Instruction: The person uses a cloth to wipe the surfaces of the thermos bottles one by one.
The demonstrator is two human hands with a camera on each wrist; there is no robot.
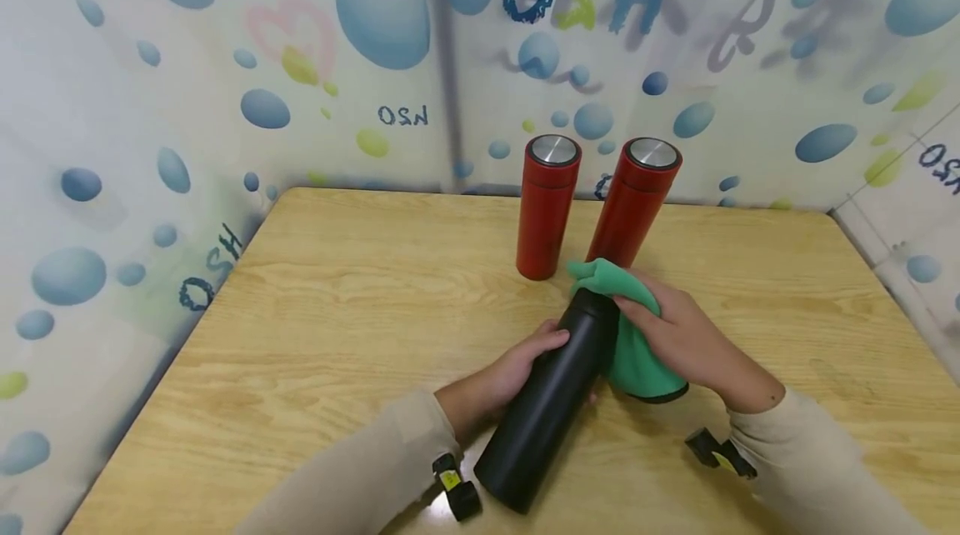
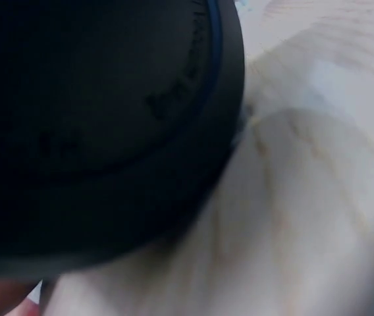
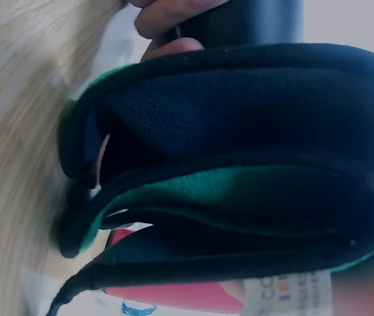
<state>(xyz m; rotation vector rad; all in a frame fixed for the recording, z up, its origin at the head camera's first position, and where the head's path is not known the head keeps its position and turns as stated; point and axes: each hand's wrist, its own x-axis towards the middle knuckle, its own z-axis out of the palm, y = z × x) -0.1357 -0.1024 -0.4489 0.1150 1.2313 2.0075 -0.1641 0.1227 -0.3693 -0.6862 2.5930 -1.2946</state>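
Note:
A black bottle is held tilted over the table, its capped end pointing away. My left hand grips it around the middle, thumb on top. Its round base, with raised lettering, fills much of the left wrist view. In my right hand is a green cloth with dark edging, pressed around the bottle's capped end. The right wrist view shows the folded cloth from close by, with a white label on its edge. Most of the right fingers are hidden behind the cloth.
Two red bottles with silver-topped lids, a left one and a right one, stand toward the back of the wooden table. A wall covering with bubble prints rises behind the table's far edge.

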